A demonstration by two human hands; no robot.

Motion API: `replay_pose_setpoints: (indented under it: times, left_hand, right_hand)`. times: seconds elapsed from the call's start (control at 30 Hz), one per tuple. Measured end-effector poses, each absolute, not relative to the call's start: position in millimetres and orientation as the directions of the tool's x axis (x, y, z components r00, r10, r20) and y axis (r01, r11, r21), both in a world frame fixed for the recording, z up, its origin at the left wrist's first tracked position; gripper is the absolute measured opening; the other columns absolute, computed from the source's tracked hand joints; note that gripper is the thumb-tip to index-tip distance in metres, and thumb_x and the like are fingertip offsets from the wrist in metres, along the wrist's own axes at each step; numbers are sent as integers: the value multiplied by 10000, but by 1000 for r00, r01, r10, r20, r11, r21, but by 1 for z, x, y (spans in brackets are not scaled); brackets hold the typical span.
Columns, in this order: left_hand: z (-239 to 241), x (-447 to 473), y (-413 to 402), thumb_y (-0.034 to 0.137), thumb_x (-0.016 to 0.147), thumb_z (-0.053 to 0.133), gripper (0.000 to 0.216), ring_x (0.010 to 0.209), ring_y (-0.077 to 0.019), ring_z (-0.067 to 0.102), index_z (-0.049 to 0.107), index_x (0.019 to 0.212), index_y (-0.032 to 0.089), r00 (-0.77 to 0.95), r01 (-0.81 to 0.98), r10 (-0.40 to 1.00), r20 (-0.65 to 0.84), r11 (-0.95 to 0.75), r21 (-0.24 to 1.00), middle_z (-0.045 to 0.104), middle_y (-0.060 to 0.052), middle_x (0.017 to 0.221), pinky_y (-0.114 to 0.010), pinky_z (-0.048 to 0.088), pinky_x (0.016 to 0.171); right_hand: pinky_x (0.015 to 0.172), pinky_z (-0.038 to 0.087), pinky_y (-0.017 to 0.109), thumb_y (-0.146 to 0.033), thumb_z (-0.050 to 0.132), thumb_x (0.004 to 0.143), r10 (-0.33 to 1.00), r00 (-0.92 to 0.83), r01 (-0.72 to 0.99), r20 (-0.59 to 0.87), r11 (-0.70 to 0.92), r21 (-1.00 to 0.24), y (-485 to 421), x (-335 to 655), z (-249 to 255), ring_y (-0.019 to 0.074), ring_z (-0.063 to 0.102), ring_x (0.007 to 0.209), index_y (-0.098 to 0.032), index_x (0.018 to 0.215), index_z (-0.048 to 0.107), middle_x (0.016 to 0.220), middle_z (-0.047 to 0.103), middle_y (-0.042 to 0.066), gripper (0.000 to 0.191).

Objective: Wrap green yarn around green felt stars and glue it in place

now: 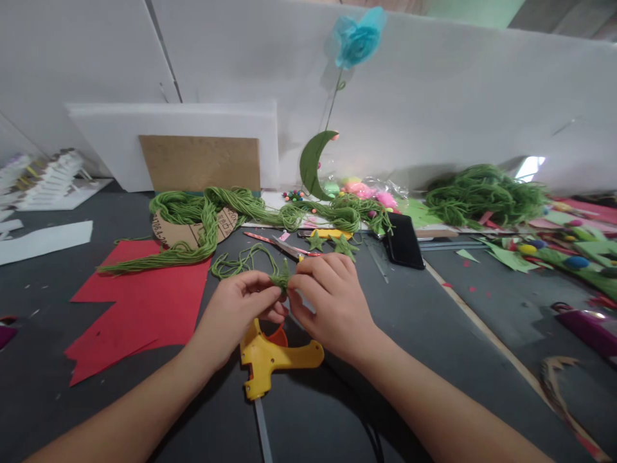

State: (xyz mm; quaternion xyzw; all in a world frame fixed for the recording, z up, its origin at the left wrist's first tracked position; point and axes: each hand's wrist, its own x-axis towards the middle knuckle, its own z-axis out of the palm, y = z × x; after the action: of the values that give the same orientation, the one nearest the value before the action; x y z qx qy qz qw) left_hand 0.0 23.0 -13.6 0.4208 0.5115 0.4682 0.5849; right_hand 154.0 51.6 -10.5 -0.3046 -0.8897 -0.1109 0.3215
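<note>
Between my two hands is a small green yarn-wrapped star (281, 278), partly covered by my fingers. My left hand (243, 305) pinches it from the left, thumb uppermost. From the right, the fingertips of my right hand (328, 299) close on its edge. A loose strand of green yarn (243, 258) curls over the table just beyond my left hand. Below both hands lies a yellow glue gun (274, 357) with a glue stick (263, 427) in its rear end. Scissors (289, 247) lie behind my fingers, next to two green yarn stars (343, 245).
Red paper (149, 308) and a green yarn skein (207, 218) are at left. A black phone (405, 239) lies right of the stars. A green crescent moon (311, 164) and blue flower (359, 40) stand at the back. More green yarn (484, 193) is heaped right.
</note>
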Motion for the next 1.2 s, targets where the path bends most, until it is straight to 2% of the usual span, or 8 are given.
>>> replay_pose_setpoints:
  times: [0.2,0.33,0.43,0.53,0.73,0.97,1.07,1.2]
  left_hand:
    - [-18,-2,21,213,650,668,170,565,-118,619,569,774,151,60,-235,973,-224,232,944,624,18,565,-218,517,561]
    - [-19,-6,24,197,648,678,159,570,-113,628,564,745,142,78,-285,969,-236,248,926,639,11,603,-215,522,572]
    - [-21,-15,33,181,649,679,141,568,-101,624,579,734,129,37,-302,977,-209,210,930,645,1,638,-198,512,572]
    - [-23,-26,45,176,631,693,149,567,-96,617,580,714,124,-72,-316,981,-180,148,937,632,3,631,-193,505,564]
    - [-25,-42,56,187,593,706,166,557,-94,604,586,690,124,-181,-286,974,-136,80,955,620,7,610,-193,482,544]
    - [-27,-62,67,198,578,710,182,538,-90,598,591,695,124,-262,-248,961,-86,19,969,615,18,567,-189,480,561]
    - [-26,-60,65,193,563,718,189,525,-97,598,582,665,110,-216,-250,970,-108,52,967,616,0,569,-202,489,551]
    - [-22,-47,58,195,568,717,195,532,-112,609,562,654,114,-157,-254,979,-131,88,963,618,-9,573,-227,506,560]
  right_hand:
    - [707,345,334,-185,481,808,554,-545,613,630,775,-152,50,151,-12,177,483,779,-165,737,586,794,582,54,128]
    - [722,371,315,-172,480,789,624,-468,566,626,756,-329,48,152,-6,174,494,802,-156,774,560,792,562,56,83]
    - [640,393,258,-160,502,740,663,-625,513,412,747,-423,43,154,0,142,497,705,-168,763,542,742,541,25,47]
    - [628,403,254,-259,607,677,543,-827,464,146,805,-370,34,152,1,149,503,705,-180,783,574,786,551,28,136]
    - [564,401,246,-157,562,646,535,-845,507,19,812,-290,27,149,-7,145,512,654,-169,817,540,831,545,46,173]
    - [496,381,218,-188,567,665,764,-634,556,120,558,-616,42,153,7,117,474,590,-200,858,473,734,516,-9,215]
    - [508,390,250,-227,533,720,821,-524,536,228,525,-661,46,152,5,131,470,577,-201,731,473,673,501,-4,66]
    - [533,424,296,-264,504,781,824,-496,532,272,537,-655,49,151,-7,163,511,586,-216,768,540,674,552,15,62]
